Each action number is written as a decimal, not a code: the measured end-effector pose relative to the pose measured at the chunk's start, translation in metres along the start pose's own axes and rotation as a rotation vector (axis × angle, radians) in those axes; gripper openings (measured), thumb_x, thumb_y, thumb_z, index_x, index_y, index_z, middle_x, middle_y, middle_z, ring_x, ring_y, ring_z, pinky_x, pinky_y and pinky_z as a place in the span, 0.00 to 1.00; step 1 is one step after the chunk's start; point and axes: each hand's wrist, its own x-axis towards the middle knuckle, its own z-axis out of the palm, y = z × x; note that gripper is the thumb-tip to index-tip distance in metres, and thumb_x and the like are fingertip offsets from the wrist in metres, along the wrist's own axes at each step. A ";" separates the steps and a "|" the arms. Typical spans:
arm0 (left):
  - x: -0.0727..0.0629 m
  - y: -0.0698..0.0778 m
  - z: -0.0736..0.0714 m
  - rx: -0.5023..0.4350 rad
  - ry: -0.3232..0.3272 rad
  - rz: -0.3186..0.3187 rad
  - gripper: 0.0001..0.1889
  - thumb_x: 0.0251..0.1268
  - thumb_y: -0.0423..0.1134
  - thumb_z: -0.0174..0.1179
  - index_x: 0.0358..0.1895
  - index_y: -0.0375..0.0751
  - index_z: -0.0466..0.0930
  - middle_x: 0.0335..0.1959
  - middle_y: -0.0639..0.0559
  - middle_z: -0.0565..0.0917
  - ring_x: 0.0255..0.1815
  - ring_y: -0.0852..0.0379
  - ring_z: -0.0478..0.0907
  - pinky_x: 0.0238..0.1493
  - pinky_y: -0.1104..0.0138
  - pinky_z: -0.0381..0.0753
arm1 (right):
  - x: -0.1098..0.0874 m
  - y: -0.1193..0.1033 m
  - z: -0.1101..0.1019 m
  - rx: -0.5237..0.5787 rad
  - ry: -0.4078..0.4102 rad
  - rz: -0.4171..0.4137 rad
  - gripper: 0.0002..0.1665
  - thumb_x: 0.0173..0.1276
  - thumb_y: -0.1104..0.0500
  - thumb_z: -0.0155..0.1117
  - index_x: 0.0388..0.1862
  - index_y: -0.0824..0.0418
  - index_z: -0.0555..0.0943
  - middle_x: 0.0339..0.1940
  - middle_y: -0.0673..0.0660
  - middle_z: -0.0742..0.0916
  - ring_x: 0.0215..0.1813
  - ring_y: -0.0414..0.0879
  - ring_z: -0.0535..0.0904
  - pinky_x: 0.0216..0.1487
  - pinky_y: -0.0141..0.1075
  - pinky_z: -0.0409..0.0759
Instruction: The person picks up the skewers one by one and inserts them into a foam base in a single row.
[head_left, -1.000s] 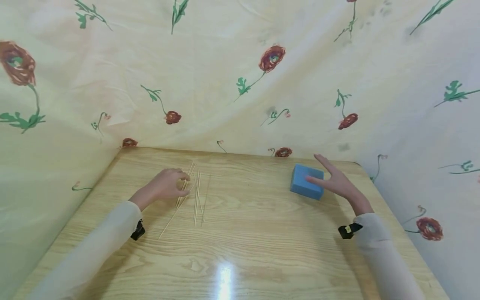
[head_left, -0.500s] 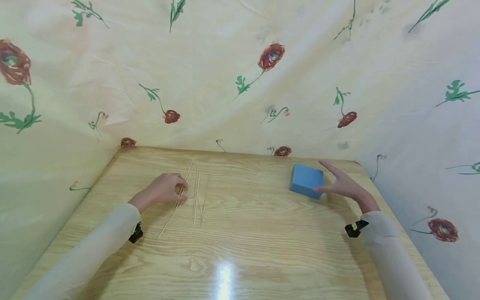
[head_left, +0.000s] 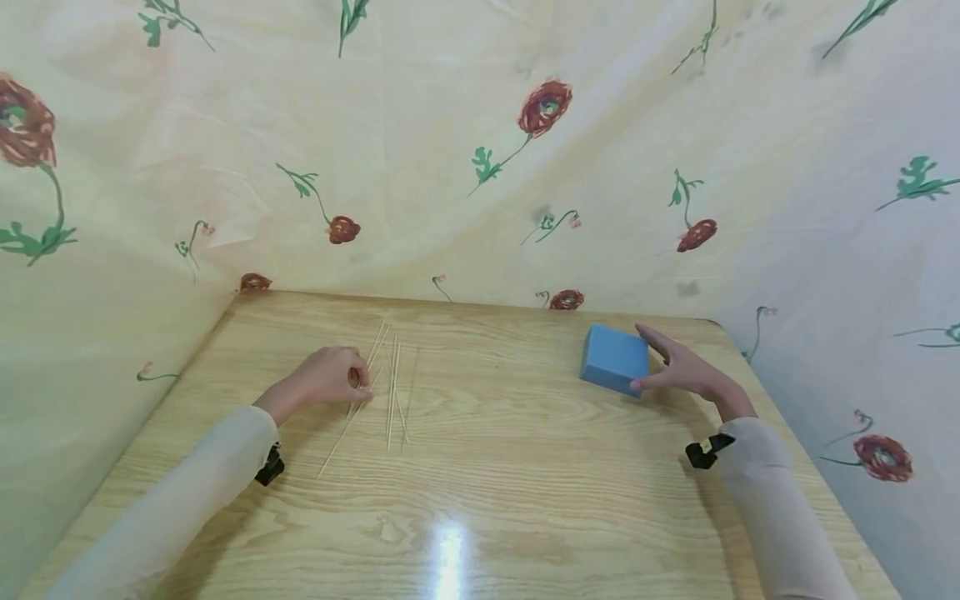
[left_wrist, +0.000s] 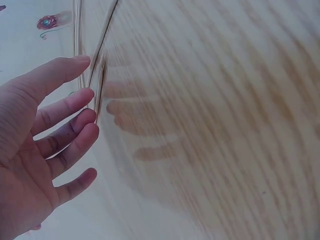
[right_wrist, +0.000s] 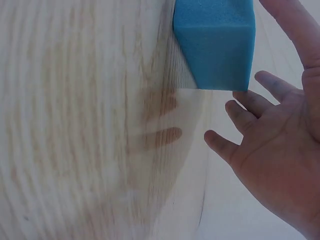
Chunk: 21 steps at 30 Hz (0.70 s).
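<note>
Several thin wooden sticks lie loosely crossed on the left half of the table. My left hand hovers over the leftmost ones, its fingers bent and its thumb apart from them. In the left wrist view the sticks run right by the thumb and index fingertips, and the fingers stay loose and spread. A blue foam-like block lies at the back right. Beside its right side my right hand is spread, thumb at the near corner. The right wrist view shows the block with no fingers curled round it.
The wood-grain table ends at a flower-patterned cloth along its back and sides. A small black device is strapped at the left wrist, and another black device at the right.
My right hand has drawn back to the right, from over the block to its right side. The left fingers have bent closer to the thumb above the sticks. Block and sticks lie as before.
</note>
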 end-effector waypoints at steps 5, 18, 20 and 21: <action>0.002 0.002 -0.002 -0.034 -0.043 -0.011 0.09 0.56 0.44 0.75 0.27 0.49 0.84 0.31 0.57 0.83 0.32 0.62 0.76 0.39 0.64 0.79 | 0.003 0.005 0.000 0.074 -0.016 -0.011 0.67 0.62 0.60 0.76 0.85 0.61 0.39 0.85 0.70 0.47 0.82 0.74 0.39 0.73 0.75 0.48; 0.005 0.005 -0.004 -0.088 -0.111 -0.040 0.08 0.58 0.41 0.74 0.26 0.47 0.84 0.29 0.57 0.84 0.32 0.62 0.77 0.39 0.65 0.79 | 0.020 -0.004 0.014 0.127 -0.023 -0.020 0.61 0.61 0.60 0.78 0.83 0.64 0.49 0.83 0.73 0.51 0.82 0.75 0.44 0.77 0.70 0.51; 0.006 0.004 -0.005 -0.081 -0.111 -0.035 0.08 0.58 0.41 0.74 0.26 0.47 0.84 0.28 0.57 0.84 0.31 0.61 0.77 0.39 0.65 0.79 | 0.025 -0.008 0.018 0.129 -0.033 -0.023 0.61 0.61 0.60 0.78 0.84 0.63 0.49 0.83 0.72 0.51 0.82 0.75 0.44 0.77 0.68 0.52; 0.007 0.004 -0.005 -0.078 -0.110 -0.033 0.08 0.57 0.40 0.74 0.26 0.47 0.84 0.28 0.57 0.83 0.31 0.61 0.77 0.39 0.65 0.78 | 0.027 -0.011 0.020 0.130 -0.038 -0.024 0.61 0.61 0.60 0.78 0.84 0.63 0.49 0.84 0.72 0.51 0.82 0.74 0.44 0.78 0.68 0.52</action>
